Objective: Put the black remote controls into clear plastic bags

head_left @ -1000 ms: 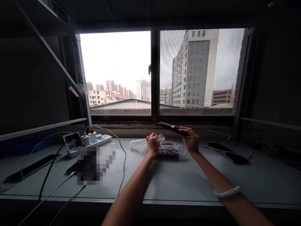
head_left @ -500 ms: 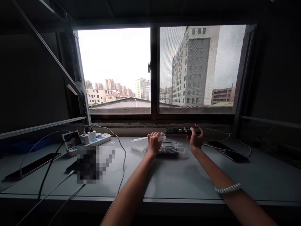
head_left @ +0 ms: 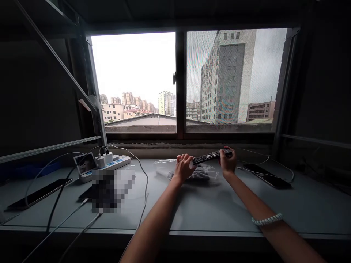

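My right hand (head_left: 227, 162) grips the right end of a black remote control (head_left: 208, 156), held level with its buttons facing me. My left hand (head_left: 184, 169) is closed round the mouth of a clear plastic bag (head_left: 205, 172), close to the remote's left end. The bag lies on the grey table (head_left: 203, 208) below the remote and holds several dark items. A beaded bracelet (head_left: 267, 219) circles my right wrist.
A white power strip (head_left: 111, 162) with chargers sits at the back left, cables trailing to dark phones or tablets (head_left: 38, 195). Another dark phone (head_left: 267, 174) lies at the right with a white cable. A blurred patch (head_left: 112, 190) covers something left of centre. A window fills the back wall.
My right hand turned the remote button side up and lowered its left end toward my left hand at the bag's mouth. My left hand shifted slightly right.
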{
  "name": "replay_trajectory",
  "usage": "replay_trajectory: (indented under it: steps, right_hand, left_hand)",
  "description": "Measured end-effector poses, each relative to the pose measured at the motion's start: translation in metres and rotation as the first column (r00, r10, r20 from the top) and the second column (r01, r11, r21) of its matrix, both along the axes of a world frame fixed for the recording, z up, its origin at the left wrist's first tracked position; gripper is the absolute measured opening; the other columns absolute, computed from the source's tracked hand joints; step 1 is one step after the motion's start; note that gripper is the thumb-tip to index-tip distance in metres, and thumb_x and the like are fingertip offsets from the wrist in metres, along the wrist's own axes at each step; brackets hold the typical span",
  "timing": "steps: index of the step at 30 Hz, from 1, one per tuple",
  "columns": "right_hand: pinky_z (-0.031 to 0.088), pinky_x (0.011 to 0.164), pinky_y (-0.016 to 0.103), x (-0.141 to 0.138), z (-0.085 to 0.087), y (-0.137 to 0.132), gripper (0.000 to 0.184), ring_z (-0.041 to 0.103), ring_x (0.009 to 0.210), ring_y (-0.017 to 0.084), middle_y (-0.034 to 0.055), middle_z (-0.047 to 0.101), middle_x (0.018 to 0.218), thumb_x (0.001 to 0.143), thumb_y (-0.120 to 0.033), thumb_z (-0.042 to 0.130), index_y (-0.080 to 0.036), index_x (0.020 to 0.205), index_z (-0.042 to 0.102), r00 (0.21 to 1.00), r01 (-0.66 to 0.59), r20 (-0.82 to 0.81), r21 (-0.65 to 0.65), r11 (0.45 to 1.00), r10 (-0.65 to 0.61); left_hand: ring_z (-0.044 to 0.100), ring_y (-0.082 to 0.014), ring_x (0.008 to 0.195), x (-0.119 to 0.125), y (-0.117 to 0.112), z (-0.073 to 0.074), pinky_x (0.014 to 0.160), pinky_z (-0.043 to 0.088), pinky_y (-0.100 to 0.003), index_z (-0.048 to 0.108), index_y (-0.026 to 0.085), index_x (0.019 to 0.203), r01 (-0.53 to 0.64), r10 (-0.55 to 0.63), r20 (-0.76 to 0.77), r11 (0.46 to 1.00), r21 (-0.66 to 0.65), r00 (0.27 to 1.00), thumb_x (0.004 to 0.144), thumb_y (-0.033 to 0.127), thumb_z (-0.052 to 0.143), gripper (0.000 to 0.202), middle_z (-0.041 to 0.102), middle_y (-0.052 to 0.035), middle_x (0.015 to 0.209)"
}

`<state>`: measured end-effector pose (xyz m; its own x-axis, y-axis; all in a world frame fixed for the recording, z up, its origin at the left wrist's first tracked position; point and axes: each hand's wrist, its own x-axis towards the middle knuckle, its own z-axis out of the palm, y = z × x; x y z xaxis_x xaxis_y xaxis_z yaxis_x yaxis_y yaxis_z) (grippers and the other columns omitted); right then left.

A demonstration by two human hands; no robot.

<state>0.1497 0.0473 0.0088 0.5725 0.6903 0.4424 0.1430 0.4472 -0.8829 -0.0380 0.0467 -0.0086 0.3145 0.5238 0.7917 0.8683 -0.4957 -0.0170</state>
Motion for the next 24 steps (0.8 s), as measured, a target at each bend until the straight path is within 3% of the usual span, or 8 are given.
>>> replay_trajectory:
  steps: [11,16,21,24]
  right_hand:
    - [0.045,0.052,0.031,-0.008,-0.001,-0.006,0.032,0.053,0.052,0.019,0.0009,0.054,0.066,0.068,-0.042,0.055,-0.025,0.096,0.05,0.976,-0.06,0.218,0.172,0.983,0.022]
    - [0.046,0.047,0.029,-0.011,-0.003,-0.005,0.04,0.052,0.047,0.015,-0.0002,0.053,0.068,0.069,-0.045,0.057,-0.021,0.099,0.046,0.991,-0.089,0.116,0.144,0.986,0.073]
    - [0.045,0.046,0.026,-0.011,-0.004,-0.001,0.051,0.052,0.046,0.012,-0.0002,0.054,0.071,0.067,-0.05,0.059,-0.018,0.105,0.045,0.994,-0.103,0.043,0.144,0.984,0.098]
    - [0.045,0.048,0.026,-0.01,-0.005,0.0,0.055,0.053,0.048,0.012,0.0006,0.055,0.074,0.068,-0.052,0.059,-0.018,0.109,0.045,0.991,-0.125,0.059,0.162,0.979,0.117]
  left_hand:
    - [0.051,-0.018,0.086,0.002,-0.001,0.003,0.089,0.031,-0.033,0.059,0.02,0.076,-0.028,0.021,-0.046,0.99,-0.141,0.999,0.069,0.032,0.064,0.015,0.057,-0.003,0.087]
    - [0.053,-0.0199,0.091,0.0,0.0,0.003,0.09,0.031,-0.035,0.055,0.02,0.091,-0.032,0.036,0.024,0.989,-0.146,0.999,0.071,0.034,0.064,0.026,0.058,-0.0038,0.093]
    - [0.056,-0.0171,0.094,-0.004,0.002,0.006,0.088,0.034,-0.031,0.052,0.022,0.102,0.002,0.026,0.134,0.979,-0.202,0.991,0.073,0.01,0.056,0.031,0.062,-0.0021,0.099]
    - [0.058,-0.0167,0.093,-0.005,0.001,0.008,0.087,0.034,-0.03,0.055,0.022,0.1,0.011,0.026,0.172,0.977,-0.211,0.985,0.073,0.008,0.054,0.031,0.064,-0.0016,0.097]
